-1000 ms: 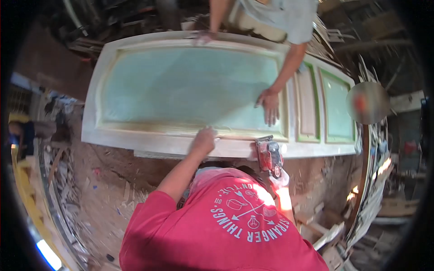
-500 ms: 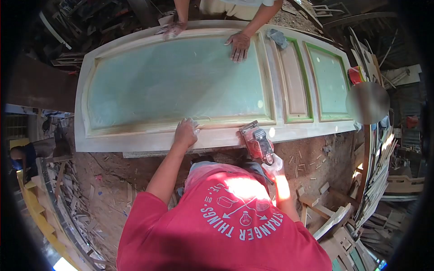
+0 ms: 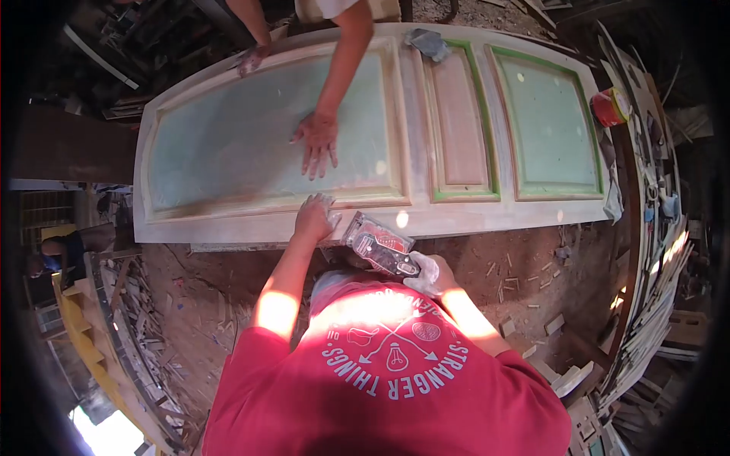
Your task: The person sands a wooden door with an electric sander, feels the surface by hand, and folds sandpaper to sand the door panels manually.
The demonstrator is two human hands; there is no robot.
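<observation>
Item, my left hand (image 3: pixel 315 219): resting on the near rail of the pale panelled door (image 3: pixel 289 226), fingers bent and half open, dusty, holding nothing that I am seeing.
Item, my right hand (image 3: pixel 427 275): closing around the rear end of the red-and-black sander (image 3: pixel 384 247), wearing a whitish covering.
Item, the sander: lying aslant between my hands, its plate end reaching over the door's near edge, its rear end hanging out toward my red shirt (image 3: pixel 395 380); whether the plate is pressing on the wood, I cannot tell.
Item, the door: spreading out before me, showing one large blue-green panel (image 3: pixel 220 144) at left, a narrow brownish panel (image 3: pixel 460 121) and a green-edged panel (image 3: pixel 544 121) at right.
Item, a co-worker's hand (image 3: pixel 317 143): lying on the large panel, fingers spreading; the other hand (image 3: pixel 252 61) resting at the far rail.
Item, a crumpled grey piece (image 3: pixel 428 44): sitting near the door's far edge.
Item, a red can (image 3: pixel 610 107): standing out beyond the right end.
</observation>
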